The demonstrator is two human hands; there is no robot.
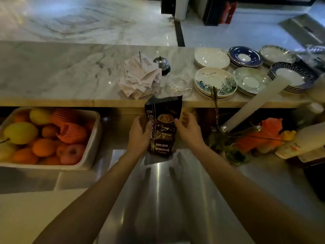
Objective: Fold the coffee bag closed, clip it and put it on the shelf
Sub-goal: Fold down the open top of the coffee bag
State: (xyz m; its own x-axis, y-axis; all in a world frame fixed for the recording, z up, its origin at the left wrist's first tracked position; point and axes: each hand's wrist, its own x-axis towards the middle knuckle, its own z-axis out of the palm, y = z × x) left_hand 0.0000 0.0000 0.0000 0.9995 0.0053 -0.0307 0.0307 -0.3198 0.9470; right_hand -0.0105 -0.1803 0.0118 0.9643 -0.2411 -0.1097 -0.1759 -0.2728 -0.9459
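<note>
A black coffee bag (pixel 162 131) with gold lettering stands upright on the steel counter (pixel 158 199), its top open and unfolded, reaching up to the edge of the marble shelf (pixel 70 73). My left hand (pixel 139 134) grips the bag's left side. My right hand (pixel 189 131) touches the bag's right edge with the thumb, fingers spread and loosely curled beside it. No clip is visible.
A white tub of fruit (pixel 47 136) stands at the left. On the marble shelf are a spike of receipts (pixel 140 76), a service bell (pixel 161 65), a glass dish (pixel 178 81) and several stacks of saucers (pixel 215 82). Herbs, orange items and a white bottle (pixel 299 143) crowd the right.
</note>
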